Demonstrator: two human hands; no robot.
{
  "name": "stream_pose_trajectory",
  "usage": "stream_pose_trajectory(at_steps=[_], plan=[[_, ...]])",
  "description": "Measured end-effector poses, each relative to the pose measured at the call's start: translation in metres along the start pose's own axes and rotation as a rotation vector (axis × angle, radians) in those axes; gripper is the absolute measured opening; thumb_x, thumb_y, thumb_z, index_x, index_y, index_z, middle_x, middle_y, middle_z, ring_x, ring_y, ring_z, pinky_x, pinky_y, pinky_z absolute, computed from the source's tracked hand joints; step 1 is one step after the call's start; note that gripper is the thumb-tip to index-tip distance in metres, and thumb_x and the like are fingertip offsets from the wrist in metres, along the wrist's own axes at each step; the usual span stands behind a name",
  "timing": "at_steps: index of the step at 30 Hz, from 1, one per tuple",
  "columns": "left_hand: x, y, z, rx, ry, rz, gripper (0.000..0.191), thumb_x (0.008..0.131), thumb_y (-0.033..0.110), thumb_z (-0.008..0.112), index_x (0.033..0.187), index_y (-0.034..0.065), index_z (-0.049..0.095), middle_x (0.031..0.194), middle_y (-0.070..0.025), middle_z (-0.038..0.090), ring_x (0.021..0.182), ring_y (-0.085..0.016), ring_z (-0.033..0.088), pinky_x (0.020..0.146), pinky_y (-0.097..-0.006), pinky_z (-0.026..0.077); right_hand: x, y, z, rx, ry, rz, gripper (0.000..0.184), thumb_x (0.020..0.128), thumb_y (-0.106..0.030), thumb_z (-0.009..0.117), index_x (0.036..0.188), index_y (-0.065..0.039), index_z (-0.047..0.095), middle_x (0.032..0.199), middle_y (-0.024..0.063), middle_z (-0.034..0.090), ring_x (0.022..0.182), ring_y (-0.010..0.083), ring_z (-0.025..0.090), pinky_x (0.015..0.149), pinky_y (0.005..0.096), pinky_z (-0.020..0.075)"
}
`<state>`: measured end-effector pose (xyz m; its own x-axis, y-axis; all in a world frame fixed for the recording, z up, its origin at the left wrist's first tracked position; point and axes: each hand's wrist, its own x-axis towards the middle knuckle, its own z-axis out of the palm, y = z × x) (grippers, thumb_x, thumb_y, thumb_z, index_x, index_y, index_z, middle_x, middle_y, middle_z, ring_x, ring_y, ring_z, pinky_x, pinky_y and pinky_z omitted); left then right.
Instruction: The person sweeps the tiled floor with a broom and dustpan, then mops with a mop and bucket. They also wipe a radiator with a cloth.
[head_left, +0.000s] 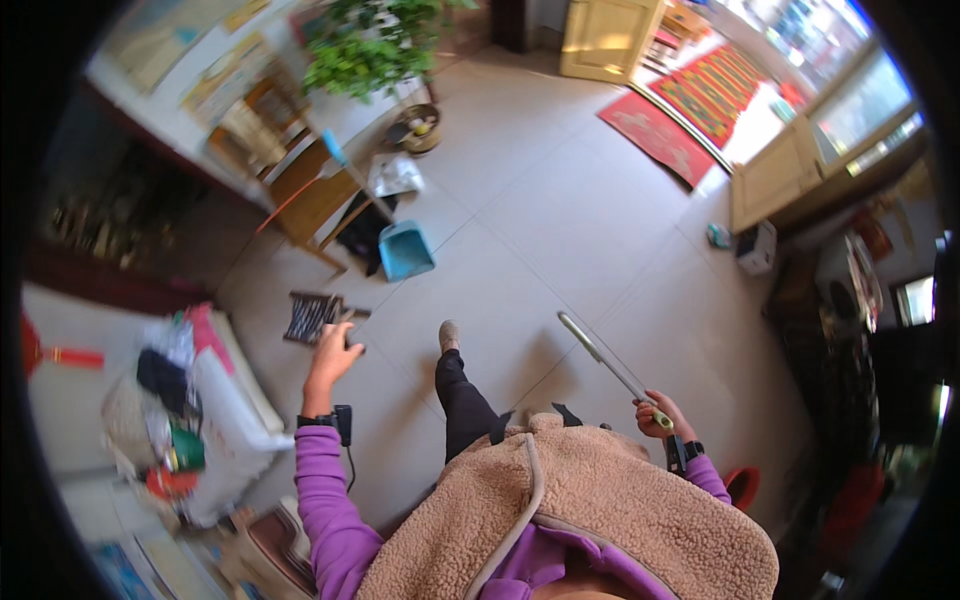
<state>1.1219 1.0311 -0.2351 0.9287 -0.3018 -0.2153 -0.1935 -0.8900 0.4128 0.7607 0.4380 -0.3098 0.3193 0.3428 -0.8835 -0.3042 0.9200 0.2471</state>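
My right hand (662, 417) grips a slim metal pole (616, 370) near its pale green end. The pole slants up and left over the tiled floor, and its far end is also pale green. My left hand (334, 358) is held out at the left with thumb and fingers apart, holding nothing. From this view it overlaps a small folding stool (311, 318) with a dark woven seat, partly hidden by the hand. Whether they touch cannot be told. A blue long-handled dustpan (406, 251) stands beyond it, its handle leaning towards a wooden chair (307, 196).
A silvery bag (396, 174) and a basket (421, 129) lie past the chair, below a leafy plant (367, 60). Bags and cloths are piled on the left (225, 390). A red mat (660, 133) lies at the open doorway. A white box (756, 247) stands at right.
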Motion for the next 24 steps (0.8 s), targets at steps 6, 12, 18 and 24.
stream_pose_trajectory(at_steps=[6, 12, 18, 24], plan=[[0.26, -0.024, -0.091, 0.369, 0.163, 0.22, 0.058, 0.07, 0.013, 0.077, 0.123, 0.0119, 0.052, 0.131, -0.0135, 0.043, 0.123, -0.035, 0.041, 0.098, -0.0434, 0.042, 0.003, 0.072, 0.094, 0.126, 0.034, -0.2, 0.022, 0.096, -0.029, 0.049, 0.096, -0.007, 0.046, 0.06, -0.0048, 0.039, 0.046, 0.006, 0.038, 0.039, 0.0184, 0.0318], [0.469, -0.065, -0.123, 0.783, 0.186, 0.405, 0.063, 0.071, 0.007, 0.074, 0.128, 0.0155, 0.05, 0.139, -0.0116, 0.039, 0.134, -0.031, 0.032, 0.104, -0.0472, 0.035, 0.01, 0.149, 0.179, 0.103, 0.24, -0.341, 0.021, 0.096, -0.029, 0.051, 0.093, -0.009, 0.046, 0.063, -0.004, 0.041, 0.046, 0.0057, 0.039, 0.039, 0.0184, 0.0323], [0.586, -0.111, -0.109, 1.018, 0.05, 0.567, 0.057, 0.076, 0.003, 0.065, 0.129, 0.0191, 0.051, 0.138, -0.0098, 0.042, 0.136, -0.031, 0.03, 0.107, -0.0525, 0.029, 0.024, 0.206, 0.195, 0.292, 0.442, -0.33, 0.018, 0.094, -0.03, 0.053, 0.092, -0.012, 0.048, 0.064, -0.0036, 0.045, 0.045, 0.0051, 0.04, 0.039, 0.0195, 0.0354], [0.639, -0.134, -0.082, 1.165, -0.151, 0.627, 0.019, 0.084, 0.014, 0.058, 0.101, 0.017, 0.065, 0.114, -0.0072, 0.058, 0.122, -0.027, 0.045, 0.105, -0.0544, 0.029, 0.056, 0.261, 0.185, 0.254, 0.513, -0.397, 0.023, 0.092, -0.026, 0.057, 0.08, -0.011, 0.044, 0.063, -0.0027, 0.046, 0.045, 0.0062, 0.043, 0.04, 0.0215, 0.0351]])
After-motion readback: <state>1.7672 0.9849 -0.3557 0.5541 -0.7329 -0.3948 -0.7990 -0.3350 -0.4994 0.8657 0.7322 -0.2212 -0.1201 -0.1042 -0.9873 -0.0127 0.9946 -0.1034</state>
